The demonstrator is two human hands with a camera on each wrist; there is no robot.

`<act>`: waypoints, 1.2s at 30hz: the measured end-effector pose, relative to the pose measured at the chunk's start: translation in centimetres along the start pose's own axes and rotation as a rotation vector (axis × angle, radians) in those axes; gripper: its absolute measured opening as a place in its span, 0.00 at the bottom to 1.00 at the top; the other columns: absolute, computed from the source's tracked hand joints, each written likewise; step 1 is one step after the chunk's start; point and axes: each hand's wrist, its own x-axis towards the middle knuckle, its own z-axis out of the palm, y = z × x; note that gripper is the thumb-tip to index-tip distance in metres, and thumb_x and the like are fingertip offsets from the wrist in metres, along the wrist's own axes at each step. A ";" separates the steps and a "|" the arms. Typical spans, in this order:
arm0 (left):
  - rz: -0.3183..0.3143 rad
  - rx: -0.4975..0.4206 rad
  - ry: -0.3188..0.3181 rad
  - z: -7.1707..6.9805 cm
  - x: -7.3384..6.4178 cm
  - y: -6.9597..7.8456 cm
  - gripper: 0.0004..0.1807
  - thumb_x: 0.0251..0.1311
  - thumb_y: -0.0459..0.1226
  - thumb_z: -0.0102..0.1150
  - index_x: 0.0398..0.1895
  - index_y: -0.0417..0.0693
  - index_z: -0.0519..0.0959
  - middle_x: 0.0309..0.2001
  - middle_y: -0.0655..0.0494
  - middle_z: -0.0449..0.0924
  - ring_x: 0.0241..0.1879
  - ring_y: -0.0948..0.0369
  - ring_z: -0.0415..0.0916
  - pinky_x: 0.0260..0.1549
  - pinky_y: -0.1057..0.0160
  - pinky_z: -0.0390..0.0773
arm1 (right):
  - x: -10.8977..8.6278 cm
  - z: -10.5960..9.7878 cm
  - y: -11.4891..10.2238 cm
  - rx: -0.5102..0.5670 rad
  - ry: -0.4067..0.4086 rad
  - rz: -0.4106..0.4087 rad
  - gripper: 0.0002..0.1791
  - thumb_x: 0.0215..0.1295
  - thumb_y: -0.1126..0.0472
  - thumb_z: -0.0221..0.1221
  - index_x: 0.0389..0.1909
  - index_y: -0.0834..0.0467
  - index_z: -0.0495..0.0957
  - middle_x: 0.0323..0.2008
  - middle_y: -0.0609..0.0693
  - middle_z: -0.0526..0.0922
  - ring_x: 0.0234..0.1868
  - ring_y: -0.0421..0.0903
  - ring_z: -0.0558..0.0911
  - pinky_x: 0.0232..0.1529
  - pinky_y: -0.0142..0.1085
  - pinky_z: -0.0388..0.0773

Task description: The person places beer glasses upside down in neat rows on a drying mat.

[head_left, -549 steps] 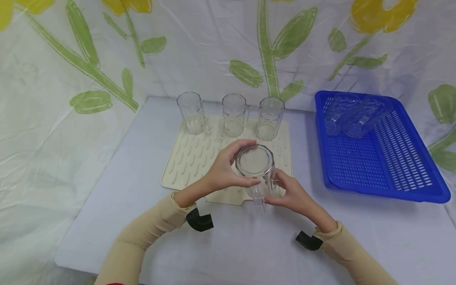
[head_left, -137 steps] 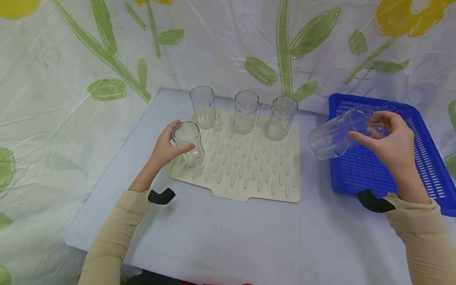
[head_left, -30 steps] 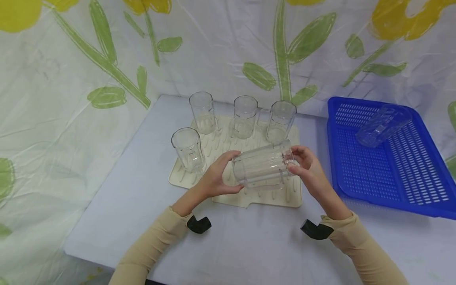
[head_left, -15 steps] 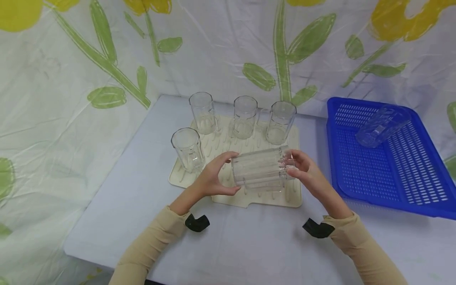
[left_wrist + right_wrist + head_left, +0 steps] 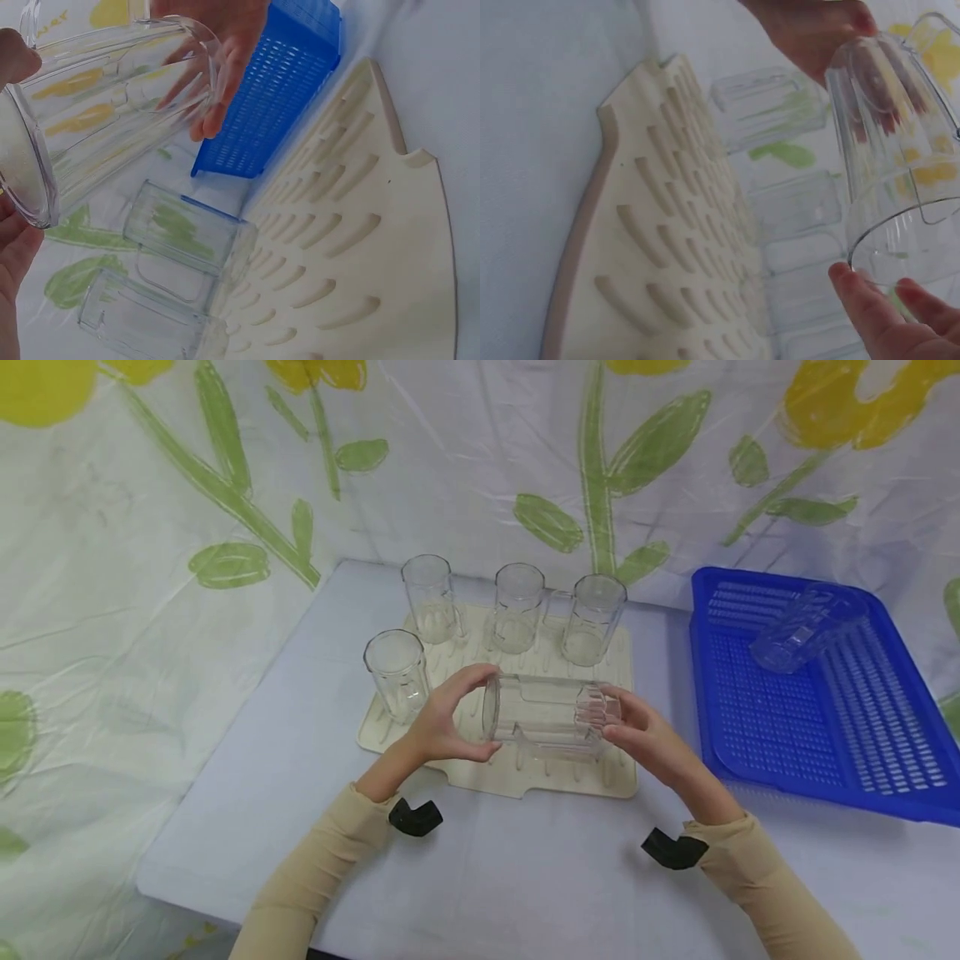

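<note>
Both hands hold a clear glass mug [image 5: 543, 714] lying on its side above the ribbed cream drying mat [image 5: 465, 768]. My left hand [image 5: 442, 718] grips its left end between thumb and fingers. The right hand [image 5: 648, 731] pinches the other end, its fingers showing through the glass in the left wrist view. The mug's handle [image 5: 939, 217] appears in the right wrist view. On the mat stand a front-left mug [image 5: 397, 675] and a back row: left mug [image 5: 432, 600], middle mug [image 5: 517, 610] and right mug [image 5: 592, 620].
A blue perforated basket [image 5: 701, 693] stands to the right, with one clear mug [image 5: 802, 628] lying in its back part. The white-covered table [image 5: 525, 868] extends in front of the mat. A flower-print sheet [image 5: 465, 460] hangs behind.
Earlier the right hand lifted this mug from the basket while the left hand held the front-left mug, since released. Over the last second the mug, held by both hands, has turned nearly level.
</note>
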 end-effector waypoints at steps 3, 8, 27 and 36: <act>-0.033 -0.068 0.005 0.0 0.2 0.1 0.38 0.31 0.32 0.67 0.47 0.17 0.62 0.46 0.29 0.67 0.46 0.46 0.68 0.43 0.51 0.73 | 0.1 -0.2 0.8 0.048 -0.052 -0.040 0.33 0.64 0.68 0.51 0.65 0.69 0.46 0.55 0.51 0.70 0.56 0.45 0.69 0.54 0.33 0.65; -0.109 -0.211 0.003 0.5 -0.4 -1.3 0.43 0.36 0.39 0.69 0.53 0.20 0.60 0.51 0.32 0.64 0.50 0.51 0.66 0.43 0.55 0.73 | 0.0 -0.4 1.7 0.120 -0.138 -0.147 0.28 0.61 0.71 0.52 0.63 0.64 0.57 0.57 0.53 0.68 0.57 0.49 0.68 0.53 0.37 0.66; -0.228 -0.398 0.001 0.5 0.4 -0.7 0.50 0.44 0.50 0.66 0.55 0.17 0.56 0.53 0.28 0.59 0.56 0.55 0.59 0.53 0.59 0.64 | 0.4 1.2 3.1 -0.165 -0.090 -0.312 0.38 0.45 0.75 0.64 0.57 0.73 0.56 0.53 0.56 0.70 0.56 0.44 0.68 0.54 0.34 0.64; -0.240 -0.365 -0.029 0.4 1.1 0.0 0.44 0.39 0.41 0.70 0.55 0.22 0.60 0.53 0.33 0.63 0.53 0.50 0.62 0.50 0.54 0.66 | 0.8 2.7 3.5 -0.502 0.038 -0.112 0.41 0.39 0.72 0.69 0.56 0.72 0.59 0.51 0.64 0.68 0.51 0.43 0.71 0.50 0.36 0.69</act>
